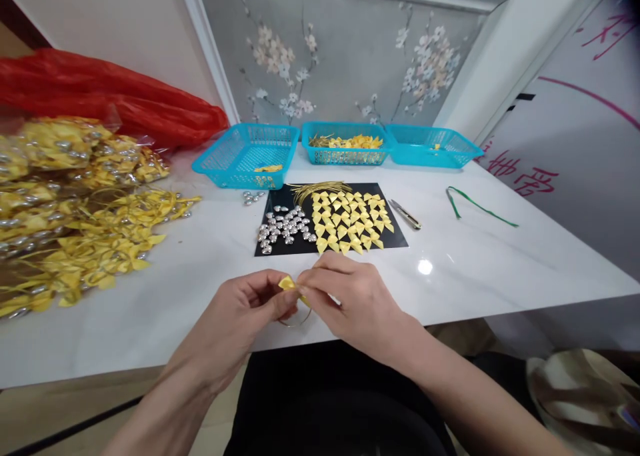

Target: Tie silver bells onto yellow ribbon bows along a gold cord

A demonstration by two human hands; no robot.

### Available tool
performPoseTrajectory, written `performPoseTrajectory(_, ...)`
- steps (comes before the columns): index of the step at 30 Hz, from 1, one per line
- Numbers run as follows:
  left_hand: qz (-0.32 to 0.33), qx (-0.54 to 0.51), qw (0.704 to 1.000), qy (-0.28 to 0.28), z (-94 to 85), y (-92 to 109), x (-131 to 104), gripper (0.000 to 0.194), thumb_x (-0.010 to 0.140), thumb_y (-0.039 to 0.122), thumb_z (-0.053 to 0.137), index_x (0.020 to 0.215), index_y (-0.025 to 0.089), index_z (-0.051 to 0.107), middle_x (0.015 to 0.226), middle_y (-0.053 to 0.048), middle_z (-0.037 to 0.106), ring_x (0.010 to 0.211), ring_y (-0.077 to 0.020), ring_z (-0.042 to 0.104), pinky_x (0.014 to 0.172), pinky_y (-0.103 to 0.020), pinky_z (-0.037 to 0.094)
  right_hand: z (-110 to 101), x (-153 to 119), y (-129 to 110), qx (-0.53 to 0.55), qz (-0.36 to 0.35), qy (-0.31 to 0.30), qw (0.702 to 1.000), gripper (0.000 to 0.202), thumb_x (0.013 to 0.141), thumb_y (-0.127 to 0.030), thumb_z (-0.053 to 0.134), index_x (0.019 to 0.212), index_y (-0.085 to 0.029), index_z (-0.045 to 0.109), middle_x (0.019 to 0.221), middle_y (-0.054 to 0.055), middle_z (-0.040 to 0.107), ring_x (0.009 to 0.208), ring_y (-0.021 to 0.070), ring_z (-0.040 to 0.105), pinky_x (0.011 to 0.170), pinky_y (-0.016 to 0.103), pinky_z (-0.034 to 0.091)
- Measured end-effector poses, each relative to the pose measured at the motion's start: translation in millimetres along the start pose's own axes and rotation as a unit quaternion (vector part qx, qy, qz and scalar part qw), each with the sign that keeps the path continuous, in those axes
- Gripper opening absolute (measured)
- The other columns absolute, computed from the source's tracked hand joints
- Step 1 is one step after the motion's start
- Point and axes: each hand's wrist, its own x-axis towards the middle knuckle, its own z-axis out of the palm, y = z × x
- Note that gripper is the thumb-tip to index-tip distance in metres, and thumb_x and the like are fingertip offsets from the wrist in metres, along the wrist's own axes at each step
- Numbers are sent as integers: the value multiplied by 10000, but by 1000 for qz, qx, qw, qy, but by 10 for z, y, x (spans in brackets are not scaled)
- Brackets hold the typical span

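Near the table's front edge, my left hand (255, 303) and my right hand (345, 293) meet, both closed on a small yellow ribbon bow (287, 283). A thin gold cord (301, 321) curves down in a loop below the fingers. The fingertips hide part of the bow. Just beyond my hands lies a black mat (295, 247). On it sit rows of yellow bows (353, 219), a cluster of shiny silver beads (285, 226) and a bundle of gold cords (320, 189).
Three blue baskets (345, 156) stand along the back. A utility knife (406, 215) lies right of the mat, a green ribbon (480, 206) farther right. Several silver beads (253, 198) lie off the mat. Yellow bow ornaments (100, 249), some bagged, and red plastic (110, 96) fill the left.
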Motion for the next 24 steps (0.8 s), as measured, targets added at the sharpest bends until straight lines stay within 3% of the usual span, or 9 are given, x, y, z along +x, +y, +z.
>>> performPoseTrajectory(4,23,64,997,34,4,-7,-6,194,738,387,826,741,220,726,668,33,659,652,-139,550,627,-246,453,-58,20,26,-77,-50,-16,996,307,1032,-145,473,846,-162,716,847,30,703,706,132,637,586,246,454)
performPoseTrajectory(9,50,158,983,80,-34,6,-34,216,785,445,767,762,234,730,729,9,709,675,-165,566,627,-274,443,-116,40,91,-166,-77,5,983,344,970,-23,411,856,-151,710,820,41,671,632,152,562,495,309,316)
performPoseTrajectory(14,69,211,971,86,-15,48,-64,260,801,475,719,711,232,693,681,13,681,638,-170,546,597,-285,431,-123,42,92,-197,-119,16,973,355,896,28,396,808,-151,690,784,34,648,654,165,540,536,315,342)
performPoseTrajectory(24,85,242,962,97,-60,36,-93,246,831,452,690,718,235,663,677,15,661,647,-179,548,604,-295,432,-326,63,65,-245,-135,75,957,380,967,-8,379,781,-188,655,720,28,634,635,170,487,562,344,358)
